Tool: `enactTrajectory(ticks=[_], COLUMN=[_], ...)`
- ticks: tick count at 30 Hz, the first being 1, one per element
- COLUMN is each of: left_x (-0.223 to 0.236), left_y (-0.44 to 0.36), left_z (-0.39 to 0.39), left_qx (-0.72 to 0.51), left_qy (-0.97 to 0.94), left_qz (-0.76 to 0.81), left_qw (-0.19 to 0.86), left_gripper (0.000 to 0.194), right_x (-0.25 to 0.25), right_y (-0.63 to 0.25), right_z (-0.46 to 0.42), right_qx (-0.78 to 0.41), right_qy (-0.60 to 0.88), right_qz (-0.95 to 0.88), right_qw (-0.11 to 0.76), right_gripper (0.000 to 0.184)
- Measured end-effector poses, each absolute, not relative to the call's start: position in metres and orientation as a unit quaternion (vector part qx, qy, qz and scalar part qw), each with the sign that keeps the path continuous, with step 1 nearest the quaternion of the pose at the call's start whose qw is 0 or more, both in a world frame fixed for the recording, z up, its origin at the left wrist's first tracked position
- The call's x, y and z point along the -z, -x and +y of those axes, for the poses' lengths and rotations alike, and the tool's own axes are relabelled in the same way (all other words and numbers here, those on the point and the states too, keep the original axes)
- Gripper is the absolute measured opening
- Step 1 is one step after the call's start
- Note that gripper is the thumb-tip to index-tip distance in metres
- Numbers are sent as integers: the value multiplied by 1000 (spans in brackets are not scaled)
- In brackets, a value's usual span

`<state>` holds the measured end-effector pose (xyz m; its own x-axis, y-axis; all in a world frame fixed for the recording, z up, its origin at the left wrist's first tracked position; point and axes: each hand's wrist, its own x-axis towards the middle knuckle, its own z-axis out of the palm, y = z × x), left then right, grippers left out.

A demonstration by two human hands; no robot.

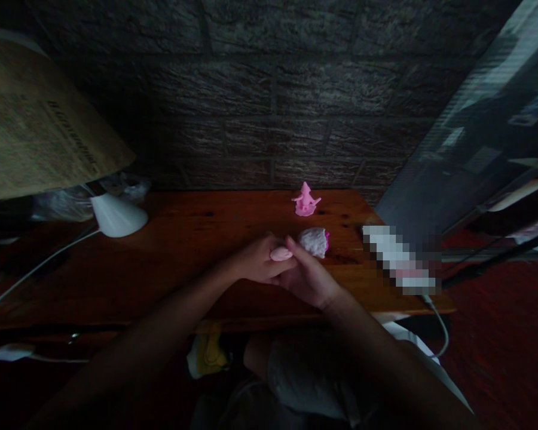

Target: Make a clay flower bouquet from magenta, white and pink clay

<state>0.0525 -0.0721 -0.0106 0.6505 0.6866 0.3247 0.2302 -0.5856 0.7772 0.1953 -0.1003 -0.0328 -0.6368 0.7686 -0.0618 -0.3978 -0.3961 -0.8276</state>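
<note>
My left hand [256, 260] and my right hand [308, 278] meet over the wooden table. A small, smooth, pale pink oval lump [281, 254] shows between them, held by the fingers of both. Most fingertips are hidden where the hands overlap. Just beyond my right hand lies a white, crinkled bundle [312, 242] with a bright pink edge on its right side. Farther back stands a pink castle-like figure [305, 203] with a pointed top and pieces sticking out at its sides.
The wooden table [192, 221] runs along a dark brick wall [251, 89]. At left stands a lamp with a white base [119, 215] and a printed paper shade [49, 125]. A blurred-out device [399, 260] with a cable lies near the right edge.
</note>
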Motion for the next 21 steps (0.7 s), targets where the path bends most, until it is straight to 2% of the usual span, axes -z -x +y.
enactTrajectory(ticks=[4,10,13,17,21], left_x=[10,12,14,15,17], left_y=[-53,-51,-51,-54,-55], left_z=[-72,-68,-66,-65,-66], left_qx=[-302,-296,-309,-321,-312], left_qy=[-835,-817,-802,-815,-827], left_qz=[282,278,296,284,263], left_qw=[364,408,417,391,387], left_gripper=[36,18,19,18,22], right_x=[33,30,32,36,35], right_y=[-195,-192,-192,-195,-195], right_z=[-102,-103,-102,-101,-100], right_qx=[-795,-773,-773,-749,-721], right_qy=[238,243,227,234,279], right_qz=[-419,-425,-431,-457,-464], right_qw=[369,404,406,419,433], right_gripper=[60,51,49,60,55])
